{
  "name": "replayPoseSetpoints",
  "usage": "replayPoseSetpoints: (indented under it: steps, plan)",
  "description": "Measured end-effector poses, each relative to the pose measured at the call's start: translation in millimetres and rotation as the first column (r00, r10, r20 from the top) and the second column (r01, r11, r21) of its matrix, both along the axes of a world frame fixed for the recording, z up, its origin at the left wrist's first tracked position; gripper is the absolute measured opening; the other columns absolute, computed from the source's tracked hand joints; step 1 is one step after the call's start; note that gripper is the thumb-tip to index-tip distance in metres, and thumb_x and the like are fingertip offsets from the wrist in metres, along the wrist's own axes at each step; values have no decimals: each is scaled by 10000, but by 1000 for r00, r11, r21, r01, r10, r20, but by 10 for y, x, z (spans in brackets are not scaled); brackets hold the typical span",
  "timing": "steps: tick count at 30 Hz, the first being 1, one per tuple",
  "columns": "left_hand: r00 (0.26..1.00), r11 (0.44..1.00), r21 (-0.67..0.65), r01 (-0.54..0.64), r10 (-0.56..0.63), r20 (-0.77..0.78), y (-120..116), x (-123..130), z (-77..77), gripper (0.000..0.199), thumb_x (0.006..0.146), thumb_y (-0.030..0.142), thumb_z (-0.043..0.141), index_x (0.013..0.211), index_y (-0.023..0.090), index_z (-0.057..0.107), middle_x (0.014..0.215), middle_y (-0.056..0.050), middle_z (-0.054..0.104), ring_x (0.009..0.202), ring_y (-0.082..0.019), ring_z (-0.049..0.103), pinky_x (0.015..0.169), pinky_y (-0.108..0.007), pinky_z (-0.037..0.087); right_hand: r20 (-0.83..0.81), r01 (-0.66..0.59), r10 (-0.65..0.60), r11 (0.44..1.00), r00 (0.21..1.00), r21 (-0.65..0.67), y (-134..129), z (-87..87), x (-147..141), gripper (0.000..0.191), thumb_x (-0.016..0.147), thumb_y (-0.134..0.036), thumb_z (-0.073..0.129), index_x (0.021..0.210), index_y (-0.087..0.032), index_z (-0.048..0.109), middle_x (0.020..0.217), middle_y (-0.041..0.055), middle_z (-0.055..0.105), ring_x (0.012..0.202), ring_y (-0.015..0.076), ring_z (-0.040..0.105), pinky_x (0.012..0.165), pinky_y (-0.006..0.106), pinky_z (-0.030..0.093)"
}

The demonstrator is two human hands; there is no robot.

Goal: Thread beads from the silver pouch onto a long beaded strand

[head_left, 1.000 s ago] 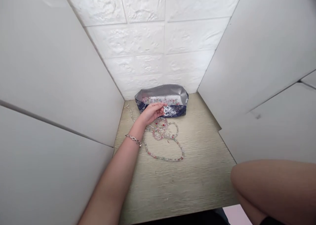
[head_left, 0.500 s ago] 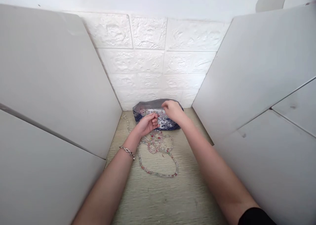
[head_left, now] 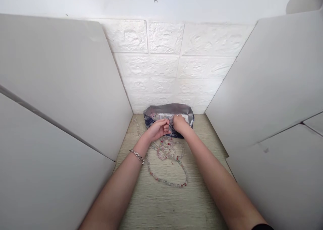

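A dark blue bag [head_left: 149, 121] with a silvery lining stands open against the back wall, loose beads [head_left: 157, 116] inside it. My left hand [head_left: 159, 130] is in front of the bag's mouth, palm up, fingers curled and thumb and fingertips together; a strand of beads runs down below it. Over the bag's opening, my right hand [head_left: 179, 123] reaches in with its fingers closed; what its fingertips hold is hidden. A long string of pale, pink and red beads [head_left: 167, 183] lies looped and coiled on the wooden surface below my left wrist.
Tall white panels stand on the left [head_left: 63, 78] and on the right [head_left: 264, 85]. Behind the bag rises a white brick-patterned wall [head_left: 161, 65]. The pale wood-grained surface [head_left: 164, 209] stretches between the panels toward me.
My right hand has come down from above the bag into its opening. My left hand keeps its pinch in front of the bag. The whole view has shifted slightly.
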State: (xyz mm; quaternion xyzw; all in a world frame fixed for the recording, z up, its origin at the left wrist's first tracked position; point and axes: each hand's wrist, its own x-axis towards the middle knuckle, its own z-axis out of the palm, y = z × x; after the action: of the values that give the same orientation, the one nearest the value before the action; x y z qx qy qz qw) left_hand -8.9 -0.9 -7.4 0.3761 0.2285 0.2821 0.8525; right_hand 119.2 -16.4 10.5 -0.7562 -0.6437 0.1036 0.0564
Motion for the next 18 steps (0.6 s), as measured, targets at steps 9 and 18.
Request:
replayPoseSetpoints:
  steps: [9,18]
  plan:
    - [1000,1000,6,-9,9,-1,8,-4,12,110,723,245,518,687,144,491,484,50,354,435,-49,382,580,-241,434,-367,114,-28,970,930,214,112,-61,59,234,722,-65,385,856,-112,572,930,100,597,906,158,527,811,245,374]
    - [1000,1000,-25,-18,18,16,10,3,32,120,740,236,491,674,135,497,480,42,355,439,-51,387,576,-237,439,-963,520,-41,835,-268,-181,286,-19,122,191,757,-21,350,693,-177,439,638,-14,477,584,54,500,569,166,464]
